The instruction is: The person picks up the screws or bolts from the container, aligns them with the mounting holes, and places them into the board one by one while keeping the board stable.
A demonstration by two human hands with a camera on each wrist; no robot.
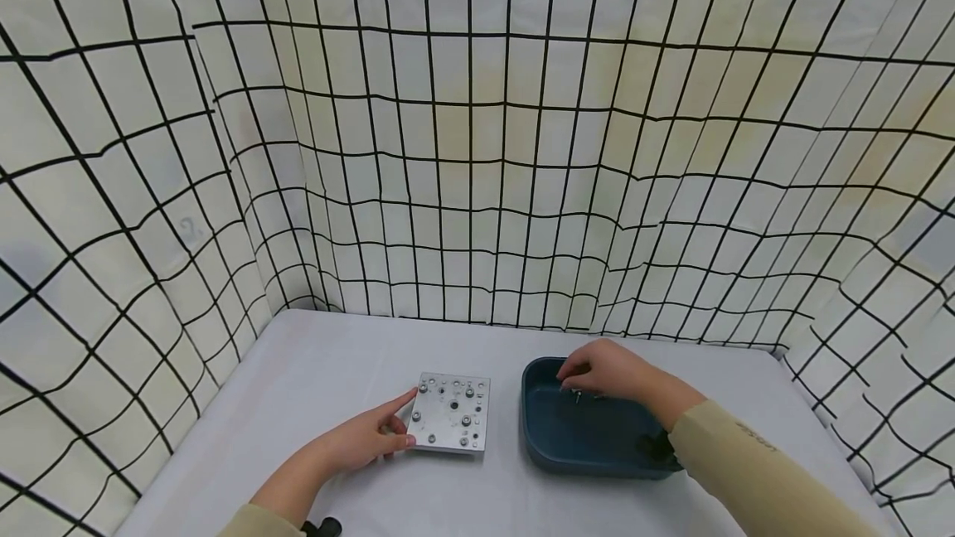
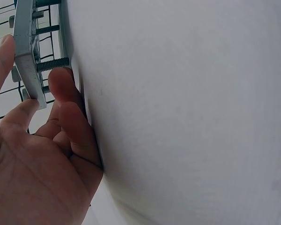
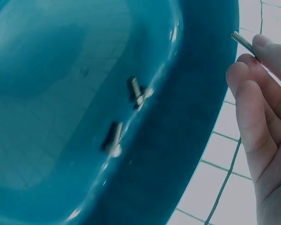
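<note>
A square metal plate [image 1: 442, 429] with holes and several bolt heads on top lies left of the basin. My left hand [image 1: 366, 437] holds its left side, index finger at the far corner and thumb at the near one. In the left wrist view, threaded bolt ends [image 2: 54, 64] stick out from the plate's underside, with curled fingers beside them. Over the far part of the dark blue basin [image 1: 526, 417], my right hand [image 1: 608, 367] pinches a small threaded bolt [image 3: 244, 44] between thumb and fingers; its head is hidden. Loose bolts [image 3: 116, 139] lie in the basin.
A white cloth covers the table [image 1: 358, 355]. White walls with a black grid [image 1: 470, 164] enclose the back and both sides. The basin's raised rim surrounds the loose bolts. A black device [image 1: 324, 527] shows by the left wrist.
</note>
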